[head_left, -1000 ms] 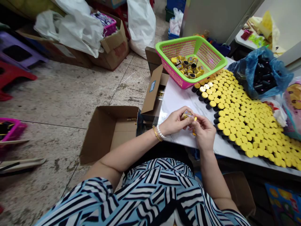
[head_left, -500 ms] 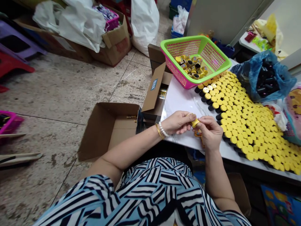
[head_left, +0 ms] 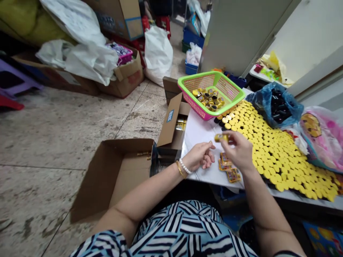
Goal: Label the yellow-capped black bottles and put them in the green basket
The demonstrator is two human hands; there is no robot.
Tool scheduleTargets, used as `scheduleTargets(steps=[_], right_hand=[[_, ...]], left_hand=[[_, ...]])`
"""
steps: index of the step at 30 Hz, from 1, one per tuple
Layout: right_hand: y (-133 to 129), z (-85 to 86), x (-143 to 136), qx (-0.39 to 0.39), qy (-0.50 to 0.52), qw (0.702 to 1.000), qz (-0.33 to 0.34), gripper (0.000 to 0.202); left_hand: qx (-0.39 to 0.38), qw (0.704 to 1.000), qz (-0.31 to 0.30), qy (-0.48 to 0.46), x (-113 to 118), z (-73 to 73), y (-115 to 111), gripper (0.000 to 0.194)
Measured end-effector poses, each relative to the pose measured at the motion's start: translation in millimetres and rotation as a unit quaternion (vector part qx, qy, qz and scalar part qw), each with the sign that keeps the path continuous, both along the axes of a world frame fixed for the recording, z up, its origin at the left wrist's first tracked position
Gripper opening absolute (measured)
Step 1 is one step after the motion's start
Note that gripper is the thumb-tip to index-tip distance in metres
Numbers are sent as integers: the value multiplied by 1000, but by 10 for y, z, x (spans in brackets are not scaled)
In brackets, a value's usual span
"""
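Note:
My right hand [head_left: 239,148] pinches a small yellow cap [head_left: 220,137], blurred by motion, above the white tabletop [head_left: 197,134]. To its left, my left hand [head_left: 200,156] has its fingers curled and thumb pressed against the index finger. Whether anything small sits in that pinch cannot be made out. Below my right hand lie small stacks of orange printed labels [head_left: 233,175]. A green and pink basket [head_left: 184,98] with yellow, black-mouthed caps [head_left: 207,98] stands beyond both hands.
Rows of yellow-topped black pieces [head_left: 278,157] cover the table's right side. Behind them sit a blue bag [head_left: 261,101] of black pieces and a pink bag [head_left: 327,135]. Left of the table are an open carton [head_left: 99,178] and a flapped box [head_left: 168,121].
My hands have drawn apart; the yellow cap, earlier between both, is now in my right hand alone. The label stacks show more fully. The view has tilted upward.

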State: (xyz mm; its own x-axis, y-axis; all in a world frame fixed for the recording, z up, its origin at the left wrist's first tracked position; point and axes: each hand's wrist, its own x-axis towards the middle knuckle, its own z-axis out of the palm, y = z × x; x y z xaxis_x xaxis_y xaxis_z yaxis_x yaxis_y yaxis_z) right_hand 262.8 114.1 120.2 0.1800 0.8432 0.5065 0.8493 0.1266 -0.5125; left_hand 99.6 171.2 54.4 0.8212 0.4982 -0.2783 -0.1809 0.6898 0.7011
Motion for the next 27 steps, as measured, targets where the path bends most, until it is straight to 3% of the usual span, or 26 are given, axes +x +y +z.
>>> scheduleTargets(steps=[3, 5, 7, 9, 11, 13, 16, 18, 20, 22, 25, 27], right_hand=[[633, 314, 244, 52, -59, 994, -81, 20], [1072, 463, 409, 51, -55, 992, -98, 24], [1403, 539, 565, 17, -37, 997, -72, 27], [1537, 549, 699, 7, -47, 996, -77, 31], [1448, 514, 797, -12, -89, 992, -94, 30], [1193, 444, 855, -78, -149, 979, -119, 28], [736, 273, 870, -222, -240, 928, -178, 34], [517, 136, 835, -266, -282, 901, -197, 37], [403, 16, 788, -267, -304, 894, -193, 39], [365, -62, 752, -256, -314, 895, -187, 40], [353, -105, 735, -249, -325, 893, -184, 40], [350, -114, 744, -248, -330, 893, -181, 41]], left_hand=[[-2, 1000, 14, 7, 0, -6, -8, 52], [12, 1000, 4, 7, 0, -10, -19, 53], [28, 1000, -11, 7, 6, -15, -24, 52], [38, 999, -19, 7, 16, -23, -18, 53], [41, 999, -22, 8, 25, -31, -11, 53], [46, 999, -26, 10, 26, -37, -17, 53], [92, 995, -17, 27, 13, -39, -61, 49], [174, 983, 18, 61, 17, -34, -94, 42], [303, 945, 63, 108, 66, -21, -104, 33], [461, 872, 74, 146, 181, 1, -84, 24], [639, 745, 10, 190, 436, 28, -25, 15], [682, 697, -36, 219, 596, 27, 8, 19]])
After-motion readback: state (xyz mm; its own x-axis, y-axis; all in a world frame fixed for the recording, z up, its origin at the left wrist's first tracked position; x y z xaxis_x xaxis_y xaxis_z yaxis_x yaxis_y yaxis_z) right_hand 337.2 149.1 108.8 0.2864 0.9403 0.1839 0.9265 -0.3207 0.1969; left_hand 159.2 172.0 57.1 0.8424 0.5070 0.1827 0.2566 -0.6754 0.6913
